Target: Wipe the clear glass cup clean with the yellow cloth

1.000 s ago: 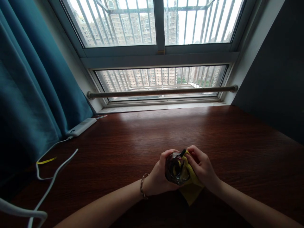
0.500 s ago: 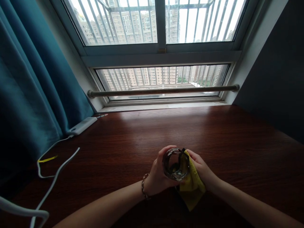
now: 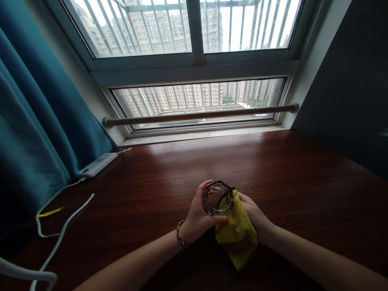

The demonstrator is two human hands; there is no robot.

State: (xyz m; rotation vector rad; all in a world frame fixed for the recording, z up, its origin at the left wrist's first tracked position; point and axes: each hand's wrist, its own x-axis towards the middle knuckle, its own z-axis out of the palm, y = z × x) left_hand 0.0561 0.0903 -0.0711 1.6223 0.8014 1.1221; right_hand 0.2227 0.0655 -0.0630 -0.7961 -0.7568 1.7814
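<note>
My left hand (image 3: 195, 220) is curled round the left side of a clear glass cup (image 3: 217, 213), its thumb along the near side. The cup is tilted with its round opening towards me, and a dark curved part shows on its right. In my right hand (image 3: 254, 216) is a yellow cloth (image 3: 238, 238), pressed against the cup's right side. The cloth's lower corner hangs down below both hands. My right fingertips are partly hidden behind the cloth.
Under my hands is a dark red-brown wooden tabletop (image 3: 145, 190). At the left lie a white power strip (image 3: 98, 165), white cables (image 3: 68, 222) and a yellow tie (image 3: 51, 211), beside a blue curtain (image 3: 45, 105). A metal rail (image 3: 200, 115) crosses the window behind.
The cup has turned and tilted in my left hand, so its rim shows at a different angle. More of the yellow cloth spreads below it. The whole view has shifted slightly.
</note>
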